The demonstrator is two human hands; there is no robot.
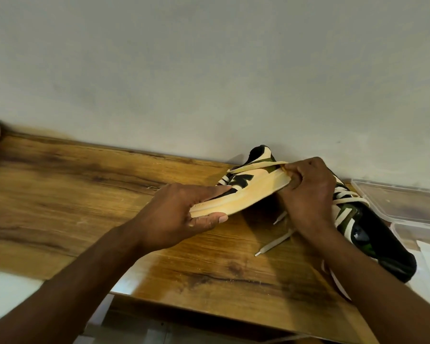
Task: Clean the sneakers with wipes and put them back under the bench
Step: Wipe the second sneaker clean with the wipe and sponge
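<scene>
Overhead: wooden bench (85,194) against grey wall (209,70).

sneakers (246,192): 2 | hands (184,219): 2 | clear containers (402,202): 2

One sneaker (243,192), cream with black and olive patches and a yellowed cream sole, is held off the bench, tilted on its side with the sole edge facing the camera; the left hand (184,214) grips one end, the right hand (308,192) pinches the other. The second sneaker (372,234), same colours, lies just beyond the right hand and wrist, its pale laces (274,242) trailing loose below that hand.
</scene>
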